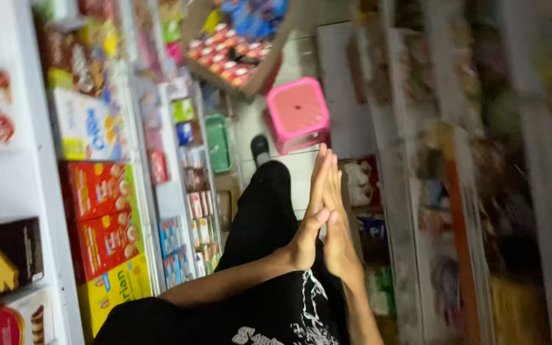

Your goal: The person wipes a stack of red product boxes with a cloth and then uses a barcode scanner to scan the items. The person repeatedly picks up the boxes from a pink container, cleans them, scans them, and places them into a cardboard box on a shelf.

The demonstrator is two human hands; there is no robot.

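My left hand [311,220] and my right hand [338,223] are pressed flat together, palm to palm, fingers straight and pointing away from me. Neither holds anything. They hover in front of my black shirt with a white print [289,316] and above my black trouser leg [260,211]. My foot in a dark shoe [260,148] stands on the pale floor just before a pink plastic stool [297,114].
White shelves on the left carry red and yellow boxes [100,217], dark boxes [7,252] and small packets [196,204]. A cardboard box of red packets [228,61] sits further along the narrow aisle. Blurred shelves of goods [455,191] line the right side.
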